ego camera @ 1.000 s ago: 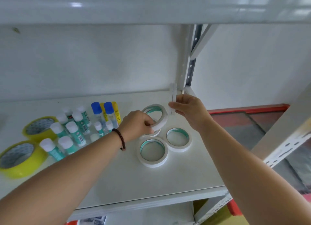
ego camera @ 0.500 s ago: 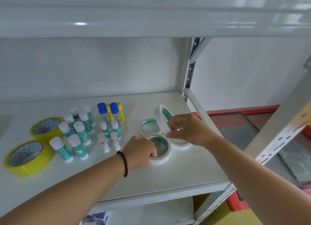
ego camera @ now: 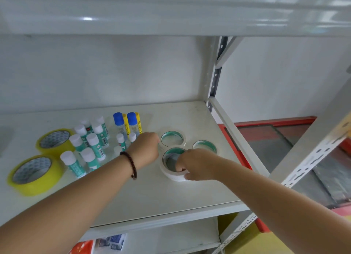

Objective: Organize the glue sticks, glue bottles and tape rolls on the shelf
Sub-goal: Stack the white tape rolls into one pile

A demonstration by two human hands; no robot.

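We are stacking white tape rolls. Right hand (ego camera: 197, 163) pinching near roll (ego camera: 171, 173); left hand (ego camera: 145, 148) curled, touching roll (ego camera: 172, 139) just beyond. Next: lining edges up neatly.

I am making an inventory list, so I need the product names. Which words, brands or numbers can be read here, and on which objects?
No text can be read.
Teal glue sticks: barcodes and print, too small.
Blue-capped glue bottles: label print blurred.
Yellow glue sticks: dark print, blurred.
Yellow tape rolls: only a pattern on the core.
White tape rolls: no print seen.
Packages on the lower shelf: blurred.
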